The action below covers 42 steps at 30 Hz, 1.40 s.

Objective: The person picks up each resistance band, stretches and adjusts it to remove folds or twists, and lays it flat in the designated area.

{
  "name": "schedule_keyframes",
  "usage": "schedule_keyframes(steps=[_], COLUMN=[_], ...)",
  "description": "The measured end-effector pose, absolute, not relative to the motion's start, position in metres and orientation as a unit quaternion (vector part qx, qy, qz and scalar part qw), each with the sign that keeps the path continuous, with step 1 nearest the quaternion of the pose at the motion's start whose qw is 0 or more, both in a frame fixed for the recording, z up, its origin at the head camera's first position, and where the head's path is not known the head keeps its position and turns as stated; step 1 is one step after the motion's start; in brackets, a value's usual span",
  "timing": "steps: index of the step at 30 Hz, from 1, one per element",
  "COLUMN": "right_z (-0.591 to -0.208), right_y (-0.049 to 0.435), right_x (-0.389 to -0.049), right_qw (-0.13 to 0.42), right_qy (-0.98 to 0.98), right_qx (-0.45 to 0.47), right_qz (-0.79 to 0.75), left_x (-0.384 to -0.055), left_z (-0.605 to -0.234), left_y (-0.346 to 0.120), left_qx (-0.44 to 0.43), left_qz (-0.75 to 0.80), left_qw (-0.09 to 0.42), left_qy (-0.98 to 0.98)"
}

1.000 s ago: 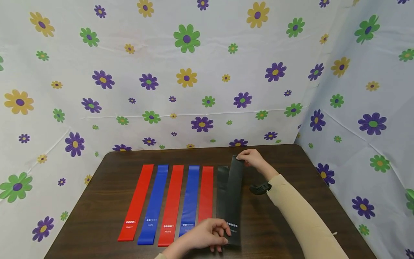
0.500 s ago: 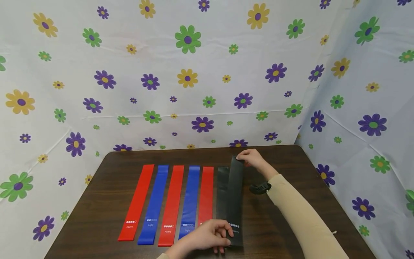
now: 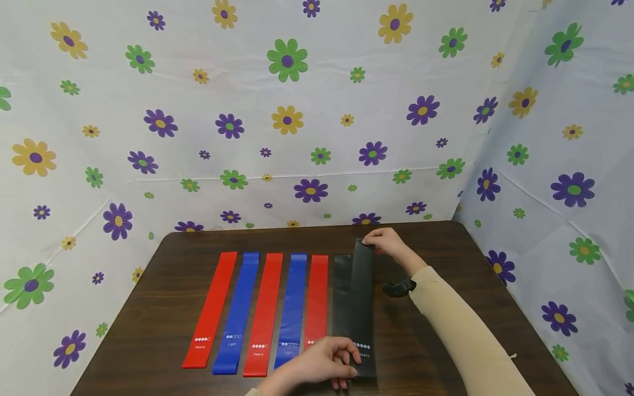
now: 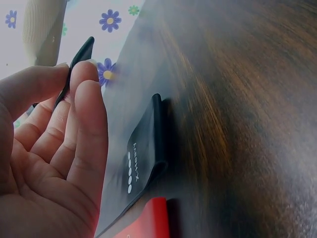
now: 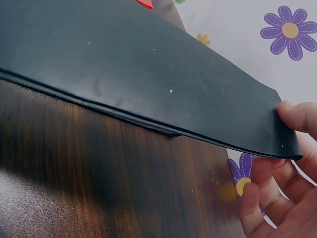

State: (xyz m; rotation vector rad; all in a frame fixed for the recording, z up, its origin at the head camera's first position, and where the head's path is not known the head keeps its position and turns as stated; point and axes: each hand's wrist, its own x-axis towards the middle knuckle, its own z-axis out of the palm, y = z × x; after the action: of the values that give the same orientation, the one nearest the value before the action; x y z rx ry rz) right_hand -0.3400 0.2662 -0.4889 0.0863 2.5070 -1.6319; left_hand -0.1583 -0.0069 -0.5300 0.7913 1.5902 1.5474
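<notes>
A black resistance band (image 3: 362,308) stretches lengthwise between my two hands. My left hand (image 3: 329,360) pinches its near end between thumb and fingers, seen close up as a raised black edge in the left wrist view. At the far end, my right hand (image 3: 389,243) grips the band, thumb on top and fingers under it in the right wrist view. Partly beneath it and to its left lies a second black band (image 3: 342,280), whose near end (image 4: 144,151) reads X-Heavy in the left wrist view. The held band's far end rises off the table.
Left of the black bands, red and blue bands alternate in a row: a red (image 3: 316,297), a blue (image 3: 293,300), a red (image 3: 263,313), a blue (image 3: 238,313) and a red band (image 3: 210,311). A flowered cloth (image 3: 317,110) stands behind the dark wooden table (image 3: 426,352).
My left hand has shifted slightly to the right, taking the near end of the held black band with it. The right hand stays at the far end.
</notes>
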Motion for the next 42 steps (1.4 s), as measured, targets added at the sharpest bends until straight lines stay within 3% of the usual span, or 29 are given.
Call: schedule_keyframes(steps=[42], right_z=[-0.499], right_y=[0.279], right_x=[-0.336], right_qw=[0.070], right_qy=[0.842], right_qx=[0.033], right_qz=[-0.534], left_x=[-0.149], left_z=[-0.547], left_y=[0.027], left_qx=[0.280], left_qz=[0.628], left_qw=[0.401], left_qy=[0.605])
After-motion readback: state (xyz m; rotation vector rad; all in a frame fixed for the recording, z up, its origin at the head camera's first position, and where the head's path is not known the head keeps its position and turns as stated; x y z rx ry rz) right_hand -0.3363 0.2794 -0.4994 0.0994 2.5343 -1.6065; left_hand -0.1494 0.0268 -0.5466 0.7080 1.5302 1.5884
